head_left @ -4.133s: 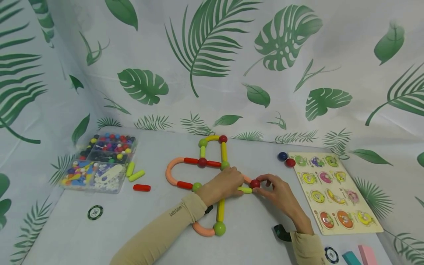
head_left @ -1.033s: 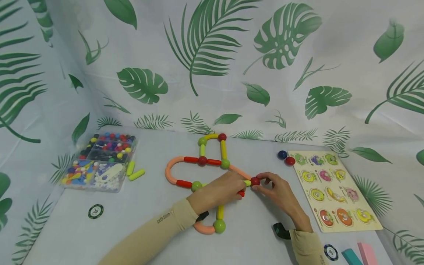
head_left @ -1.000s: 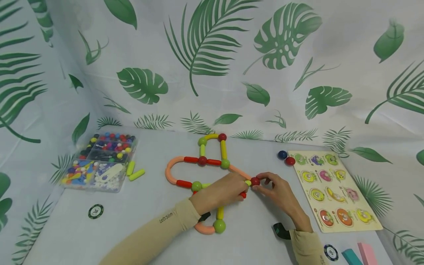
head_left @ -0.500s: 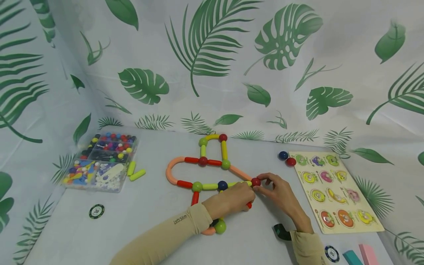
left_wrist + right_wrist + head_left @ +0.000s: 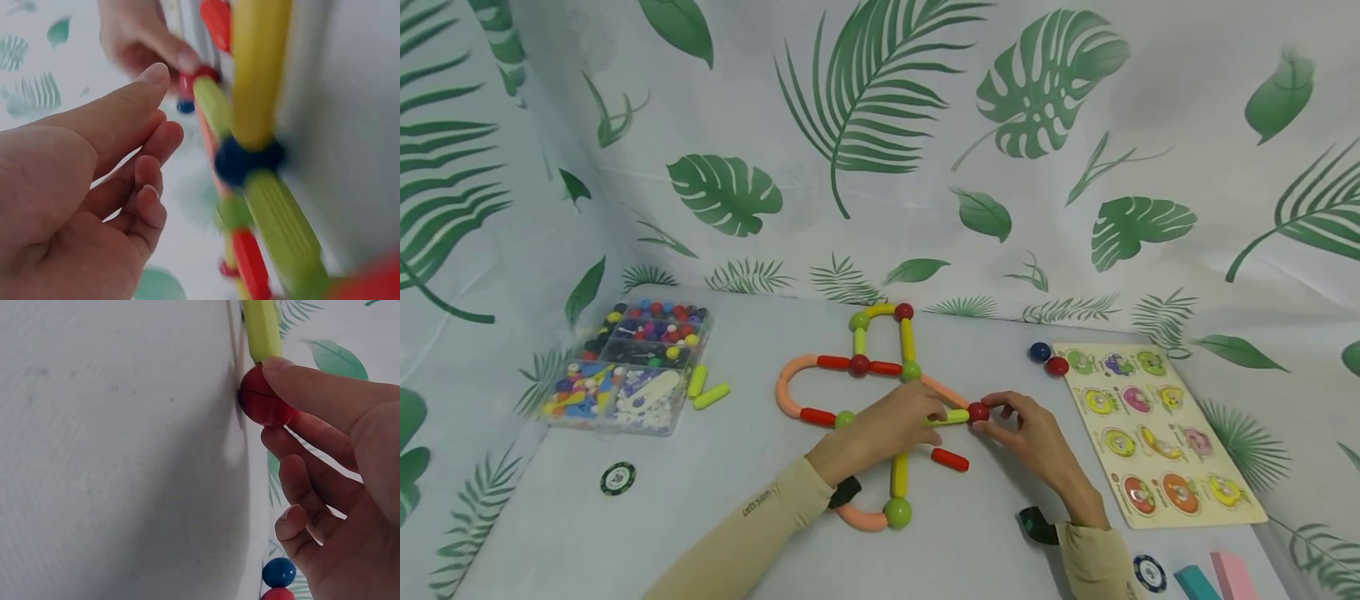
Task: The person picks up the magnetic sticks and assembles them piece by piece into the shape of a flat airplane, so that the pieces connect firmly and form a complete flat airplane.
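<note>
My right hand (image 5: 1026, 433) pinches a red ball (image 5: 265, 397) between thumb and finger. A light green rod (image 5: 953, 417) and a salmon curved rod (image 5: 945, 390) meet at that ball, part of a flat figure of balls and rods on the table. My left hand (image 5: 883, 425) hovers over the figure's middle, fingers loosely curled with nothing between them. In the head view it covers a dark blue ball (image 5: 250, 164), which joins a yellow rod (image 5: 259, 69) and light green rods in the left wrist view. A loose red rod (image 5: 950, 460) lies just below the hands.
A divided clear box (image 5: 625, 429) of small beads stands at left, with two light green rods (image 5: 711, 396) beside it. At right lies a fruit puzzle board (image 5: 1138, 518), near a blue ball (image 5: 1040, 352) and a red one. Poker chips (image 5: 618, 478) and pink and teal blocks (image 5: 1232, 575) lie nearer.
The red rod that lay beside the bead box was carried in my left hand and now lies loose right of the yellow rod. My left hand has let go and drawn back up-left; the right stays put.
</note>
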`<control>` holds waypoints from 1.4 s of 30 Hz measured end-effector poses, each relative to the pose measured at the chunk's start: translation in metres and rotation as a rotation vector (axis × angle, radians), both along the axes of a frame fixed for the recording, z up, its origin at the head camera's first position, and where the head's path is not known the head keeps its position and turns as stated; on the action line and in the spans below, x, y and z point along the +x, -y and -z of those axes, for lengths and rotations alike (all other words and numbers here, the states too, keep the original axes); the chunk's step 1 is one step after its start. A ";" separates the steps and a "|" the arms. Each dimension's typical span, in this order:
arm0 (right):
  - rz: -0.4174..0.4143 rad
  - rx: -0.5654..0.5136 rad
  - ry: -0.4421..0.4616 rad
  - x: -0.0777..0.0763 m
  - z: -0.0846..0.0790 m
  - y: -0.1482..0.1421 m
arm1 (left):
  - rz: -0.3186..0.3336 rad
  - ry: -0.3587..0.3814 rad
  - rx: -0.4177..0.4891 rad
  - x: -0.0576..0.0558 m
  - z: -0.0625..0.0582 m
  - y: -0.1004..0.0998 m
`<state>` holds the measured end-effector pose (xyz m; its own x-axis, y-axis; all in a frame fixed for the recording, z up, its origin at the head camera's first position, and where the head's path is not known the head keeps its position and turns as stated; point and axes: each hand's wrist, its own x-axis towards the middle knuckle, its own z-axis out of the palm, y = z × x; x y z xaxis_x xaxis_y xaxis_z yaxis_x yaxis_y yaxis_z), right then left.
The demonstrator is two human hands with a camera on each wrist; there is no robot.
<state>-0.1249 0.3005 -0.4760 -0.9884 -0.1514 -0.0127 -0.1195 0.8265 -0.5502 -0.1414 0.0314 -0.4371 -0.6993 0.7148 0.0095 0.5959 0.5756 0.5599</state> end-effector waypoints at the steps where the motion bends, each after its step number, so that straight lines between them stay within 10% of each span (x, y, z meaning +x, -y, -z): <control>1: 0.001 0.001 0.000 0.000 -0.001 0.000 | -0.025 0.003 0.014 -0.001 0.000 0.009; 12: -0.041 -0.047 -0.177 0.013 -0.019 0.017 | -0.175 0.047 0.061 -0.005 0.012 0.074; 25: -0.187 -0.046 -0.079 0.037 -0.014 0.042 | -0.177 0.035 0.042 -0.001 0.027 0.082; 42: -0.104 0.048 -0.029 0.043 -0.009 0.035 | -0.184 0.052 0.087 -0.001 0.030 0.083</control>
<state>-0.0816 0.2652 -0.4665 -0.9675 -0.2527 0.0057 -0.2209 0.8342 -0.5052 -0.1423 -0.0517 -0.4667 -0.8189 0.5733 0.0263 0.4544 0.6197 0.6399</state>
